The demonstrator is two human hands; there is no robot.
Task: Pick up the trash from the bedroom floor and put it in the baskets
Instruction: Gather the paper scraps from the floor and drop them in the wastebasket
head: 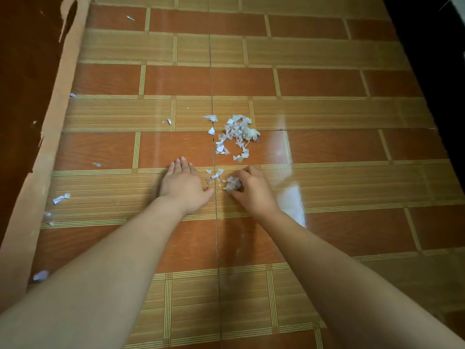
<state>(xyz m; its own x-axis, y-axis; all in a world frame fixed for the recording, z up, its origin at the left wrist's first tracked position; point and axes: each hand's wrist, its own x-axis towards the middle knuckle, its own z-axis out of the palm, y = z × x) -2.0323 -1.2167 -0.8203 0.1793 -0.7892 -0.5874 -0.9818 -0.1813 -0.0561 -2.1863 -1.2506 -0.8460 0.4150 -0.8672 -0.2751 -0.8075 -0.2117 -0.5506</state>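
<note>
Clutching paper scraps [232, 183], right hand [251, 190].

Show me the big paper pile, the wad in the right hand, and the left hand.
big paper pile [239, 133], head view, pile's middle
wad [232, 183], head view, exposed side
left hand [182, 183], head view, back of hand

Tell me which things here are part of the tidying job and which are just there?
Job: right hand gripping paper wad; left hand flat; scrap pile; stray scraps.
Just there: floor covering; dark furniture.
</note>
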